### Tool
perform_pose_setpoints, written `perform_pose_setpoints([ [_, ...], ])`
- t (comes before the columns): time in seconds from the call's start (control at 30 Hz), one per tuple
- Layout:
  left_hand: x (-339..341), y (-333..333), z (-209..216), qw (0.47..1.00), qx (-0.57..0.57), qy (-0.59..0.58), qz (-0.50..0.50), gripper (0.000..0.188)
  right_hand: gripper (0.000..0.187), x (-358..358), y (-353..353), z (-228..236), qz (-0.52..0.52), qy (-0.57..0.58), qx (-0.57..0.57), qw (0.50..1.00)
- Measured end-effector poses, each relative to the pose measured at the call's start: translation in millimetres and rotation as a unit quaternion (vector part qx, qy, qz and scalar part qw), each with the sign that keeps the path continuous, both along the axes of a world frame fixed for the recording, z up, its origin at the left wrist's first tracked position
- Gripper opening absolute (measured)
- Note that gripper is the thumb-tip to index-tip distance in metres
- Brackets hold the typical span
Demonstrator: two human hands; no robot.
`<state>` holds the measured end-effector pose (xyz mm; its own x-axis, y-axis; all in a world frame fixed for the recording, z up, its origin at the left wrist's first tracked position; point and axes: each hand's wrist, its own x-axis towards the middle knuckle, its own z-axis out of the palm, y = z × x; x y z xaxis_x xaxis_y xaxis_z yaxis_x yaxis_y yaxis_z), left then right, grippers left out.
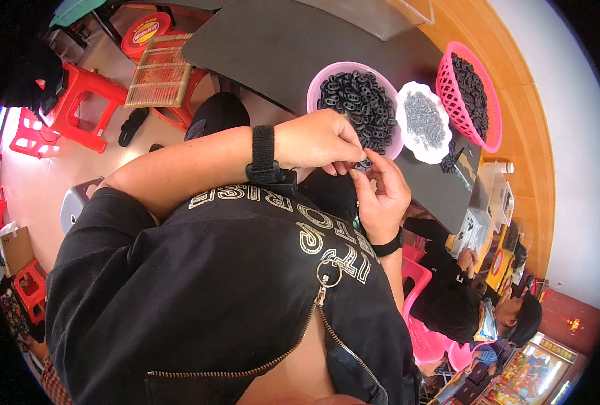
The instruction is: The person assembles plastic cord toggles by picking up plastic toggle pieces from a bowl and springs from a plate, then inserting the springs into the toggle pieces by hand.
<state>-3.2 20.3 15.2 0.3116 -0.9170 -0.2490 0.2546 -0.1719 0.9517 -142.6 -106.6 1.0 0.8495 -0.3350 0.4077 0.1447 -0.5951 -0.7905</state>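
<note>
Your small black part [363, 164] sits right where your two hands meet, above the near edge of the dark table [253, 50], in front of your chest. From your left hand [320, 140] it lies just to the right, at the fingertips; from your right hand [386, 196] it lies far and to the left, at the tips of thumb and forefinger. Neither hand is nearer: both touch it. Your right thumb and forefinger are clamped on it, the thumb on the near side and the forefinger on the far side. Your left thumb and fingers are drawn together and appear to pinch it from the left, though the hand covers part of that contact. The part is too small and too covered for you to be sure of its long axis, so you cannot tell how it is turned.

Just beyond your hands stands the pink bowl [344, 66], heaped with black pieces [364, 101]. To its right is the white dish [429, 157] of small grey pieces [424, 120], and farther right the pink basket [444, 88]. Your right hand is nearer the dish.
</note>
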Motion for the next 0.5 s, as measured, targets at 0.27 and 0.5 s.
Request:
perform_pose_setpoints([
  [0.27,-2.6,2.8,3.6,0.999,0.010,-0.046,-0.008,0.023,0.030,-3.6,1.1,3.8,0.005,0.024,-0.033,0.999],
  [0.5,-6.7,1.8,-1.5,0.999,0.009,-0.044,-0.020,0.022,0.023,-3.6,0.4,4.1,0.001,0.008,-0.061,0.998],
])
